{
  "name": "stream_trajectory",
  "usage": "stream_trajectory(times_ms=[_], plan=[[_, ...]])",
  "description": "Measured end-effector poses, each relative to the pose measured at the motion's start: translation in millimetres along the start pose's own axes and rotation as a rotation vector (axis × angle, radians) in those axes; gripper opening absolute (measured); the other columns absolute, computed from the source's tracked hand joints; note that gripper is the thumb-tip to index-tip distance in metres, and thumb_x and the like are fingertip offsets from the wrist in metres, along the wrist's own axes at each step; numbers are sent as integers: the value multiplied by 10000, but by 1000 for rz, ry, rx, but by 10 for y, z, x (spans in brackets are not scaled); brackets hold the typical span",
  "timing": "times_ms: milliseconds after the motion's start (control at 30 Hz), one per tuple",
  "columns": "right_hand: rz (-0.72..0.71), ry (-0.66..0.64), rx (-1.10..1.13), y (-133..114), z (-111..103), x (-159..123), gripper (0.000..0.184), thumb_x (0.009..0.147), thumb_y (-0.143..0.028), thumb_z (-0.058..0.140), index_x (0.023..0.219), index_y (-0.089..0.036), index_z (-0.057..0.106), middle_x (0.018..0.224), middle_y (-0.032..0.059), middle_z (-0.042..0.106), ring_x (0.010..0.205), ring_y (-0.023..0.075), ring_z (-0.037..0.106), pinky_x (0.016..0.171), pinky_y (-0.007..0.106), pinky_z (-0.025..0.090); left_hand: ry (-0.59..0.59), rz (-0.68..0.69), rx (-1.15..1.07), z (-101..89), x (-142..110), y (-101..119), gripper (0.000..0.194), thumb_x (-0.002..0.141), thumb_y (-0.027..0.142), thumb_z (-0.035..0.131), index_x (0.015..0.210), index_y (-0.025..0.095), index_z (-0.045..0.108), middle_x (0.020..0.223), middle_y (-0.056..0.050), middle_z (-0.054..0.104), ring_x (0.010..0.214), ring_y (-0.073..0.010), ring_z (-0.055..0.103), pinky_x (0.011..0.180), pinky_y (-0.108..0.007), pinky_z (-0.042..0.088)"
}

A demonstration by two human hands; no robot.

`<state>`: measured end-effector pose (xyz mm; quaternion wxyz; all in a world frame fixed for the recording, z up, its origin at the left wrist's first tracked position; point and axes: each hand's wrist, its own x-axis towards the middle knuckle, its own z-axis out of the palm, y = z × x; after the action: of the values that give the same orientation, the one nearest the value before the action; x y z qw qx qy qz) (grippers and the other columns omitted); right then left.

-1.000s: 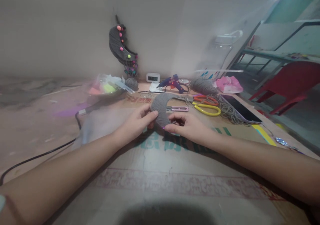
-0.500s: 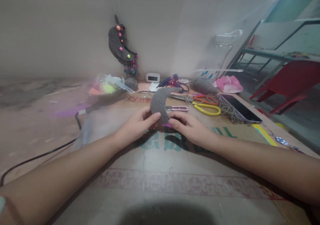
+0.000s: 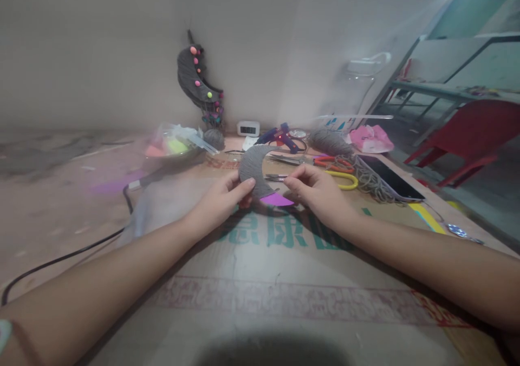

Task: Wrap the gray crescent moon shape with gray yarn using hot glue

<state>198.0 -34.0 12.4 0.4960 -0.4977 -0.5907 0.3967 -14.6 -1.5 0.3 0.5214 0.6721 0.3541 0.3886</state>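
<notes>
A yarn-wrapped gray crescent (image 3: 251, 170) is clamped in a person's left hand (image 3: 223, 197), thumb pressed flat on the near face and fingers tucked behind, above a printed cardboard sheet (image 3: 244, 268). A purple section (image 3: 278, 199) shows at the crescent's lower right end. Just to its right, the right hand (image 3: 320, 194) curls with thumb and forefinger drawn close together; whether anything is pinched there cannot be told.

Small snips (image 3: 274, 177) lie beyond the crescent, their right end hidden by the right hand, which also partly blocks scissors with orange and yellow handles (image 3: 345, 179). Farther right are loose gray yarn (image 3: 371, 182) and a phone (image 3: 390, 177). At the far side, a glue gun (image 3: 280, 134) with a red light sits beside a white digital clock (image 3: 248, 129); at far left stands a bowl (image 3: 173, 162) of bright pieces.

Both forearms reach in from the near corners, converging at the middle, the left palm turned inward and the right angled down, its knuckles raised.
</notes>
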Motion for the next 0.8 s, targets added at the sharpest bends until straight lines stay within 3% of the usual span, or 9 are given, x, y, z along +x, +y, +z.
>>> stream_trajectory(times_ms=[133, 333, 533, 800], plan=[[-65, -29, -75, -2, -6, -3, 264, 875, -419, 607, 752, -188, 580, 657, -39, 539, 566, 96, 502, 572, 256, 463, -5, 2, -21, 6, -2, 12, 239, 891, 396, 577, 819, 172, 536, 632, 34, 530, 573, -98, 484, 552, -224, 368], [-195, -129, -255, -21, 8, -10, 201, 898, -321, 571, 976, -186, 699, 932, 47, 682, 775, 143, 612, 677, 283, 482, -20, 29, 22, -2, 1, 1, 241, 903, 399, 556, 836, 168, 543, 638, 38, 516, 578, -97, 476, 557, -229, 366], [-282, -216, -395, 38, 22, 10, 87, 822, -273, 685, 810, -188, 695, 944, 47, 659, 837, 164, 599, 722, 300, 462, -52, 44, 99, 10, -18, 45, 256, 908, 405, 536, 806, 170, 540, 613, 38, 508, 569, -103, 461, 552, -239, 351], [-371, -281, -380, 55, 3, 15, 182, 896, -259, 598, 737, -184, 645, 872, 36, 641, 825, 158, 590, 765, 313, 447, -83, 43, 86, 0, -21, 27, 255, 899, 417, 548, 817, 176, 543, 625, 33, 516, 577, -109, 469, 558, -245, 364]])
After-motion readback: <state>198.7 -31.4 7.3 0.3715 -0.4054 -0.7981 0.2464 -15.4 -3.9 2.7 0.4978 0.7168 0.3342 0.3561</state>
